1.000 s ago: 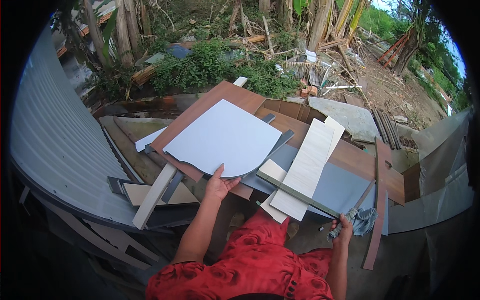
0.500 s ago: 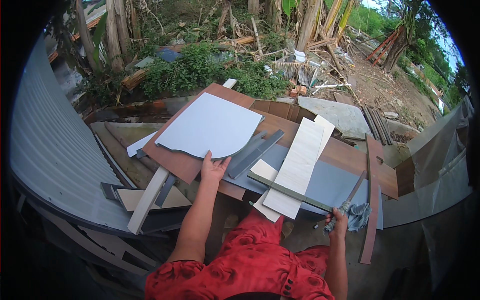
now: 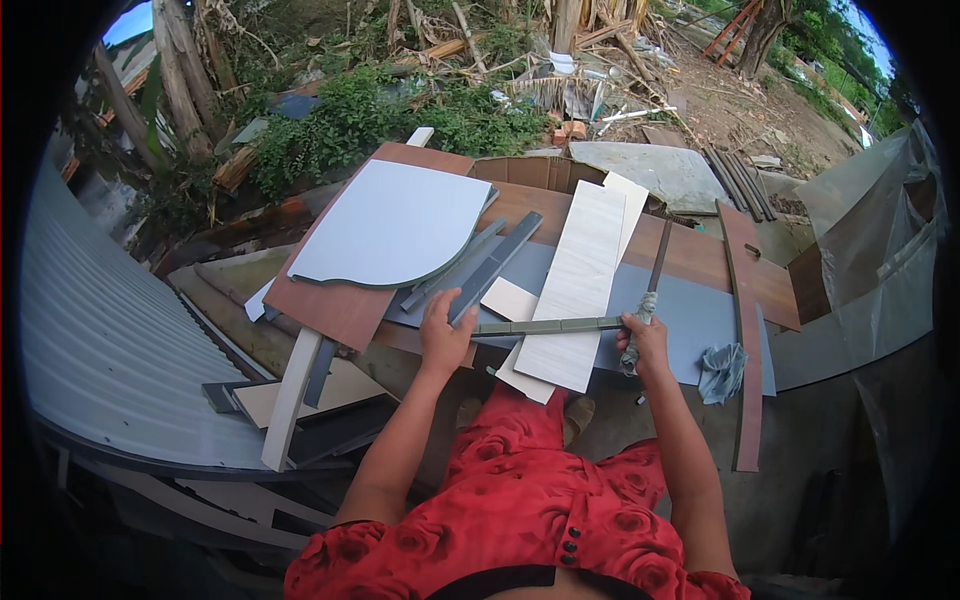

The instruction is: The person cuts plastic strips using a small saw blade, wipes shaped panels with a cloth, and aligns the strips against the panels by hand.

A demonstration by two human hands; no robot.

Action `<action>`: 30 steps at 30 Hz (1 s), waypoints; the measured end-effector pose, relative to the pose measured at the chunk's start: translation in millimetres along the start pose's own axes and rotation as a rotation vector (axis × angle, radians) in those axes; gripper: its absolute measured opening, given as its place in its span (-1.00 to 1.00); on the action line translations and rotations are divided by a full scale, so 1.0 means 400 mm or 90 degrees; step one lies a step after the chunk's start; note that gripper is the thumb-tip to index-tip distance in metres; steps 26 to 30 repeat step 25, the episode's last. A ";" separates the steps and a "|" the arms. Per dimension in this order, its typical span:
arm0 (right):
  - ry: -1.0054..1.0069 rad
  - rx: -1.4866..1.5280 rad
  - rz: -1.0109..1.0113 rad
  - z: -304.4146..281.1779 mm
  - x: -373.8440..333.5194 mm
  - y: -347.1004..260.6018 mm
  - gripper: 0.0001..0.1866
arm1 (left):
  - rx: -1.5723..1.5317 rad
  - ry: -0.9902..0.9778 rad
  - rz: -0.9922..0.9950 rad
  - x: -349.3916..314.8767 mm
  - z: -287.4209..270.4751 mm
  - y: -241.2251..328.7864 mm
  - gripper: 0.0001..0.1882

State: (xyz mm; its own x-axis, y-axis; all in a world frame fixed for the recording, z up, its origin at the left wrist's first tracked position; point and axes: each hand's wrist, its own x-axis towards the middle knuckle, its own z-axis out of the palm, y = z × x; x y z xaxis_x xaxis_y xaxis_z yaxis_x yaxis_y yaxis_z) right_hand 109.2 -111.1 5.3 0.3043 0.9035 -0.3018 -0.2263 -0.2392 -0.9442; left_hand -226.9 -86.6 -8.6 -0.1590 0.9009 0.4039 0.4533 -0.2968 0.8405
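My right hand (image 3: pixel 645 338) is closed around the cloth-wrapped handle (image 3: pixel 636 352) of a long narrow blade (image 3: pixel 660 255), which points away from me. The same hand holds the right end of a dark green segmented strip (image 3: pixel 560 326). The strip lies level across a pale wood-grain board (image 3: pixel 575 285). At its left end my left hand (image 3: pixel 445 330) closes on it, with the fingertips partly hidden. Left of that hand, a white panel with a curved dark edge (image 3: pixel 390 220) rests on a brown board (image 3: pixel 330 305). Two dark grey strips (image 3: pixel 505 260) lie between panel and pale board.
A grey panel (image 3: pixel 690 300) lies under the pale boards. A reddish-brown plank (image 3: pixel 740 330) crosses at the right, beside a crumpled grey-blue cloth (image 3: pixel 722 373). Corrugated metal sheeting (image 3: pixel 120 340) stands at the left. More offcuts (image 3: pixel 320 390) are piled at the lower left.
My left hand has left the curved panel and come right to the strip's left end. My right hand has moved up and left, levelling the strip and lifting the blade away from the cloth.
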 end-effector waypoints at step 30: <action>0.062 0.119 -0.038 0.069 0.017 0.077 -0.76 | 0.288 -0.351 0.206 -0.003 0.221 0.178 -0.56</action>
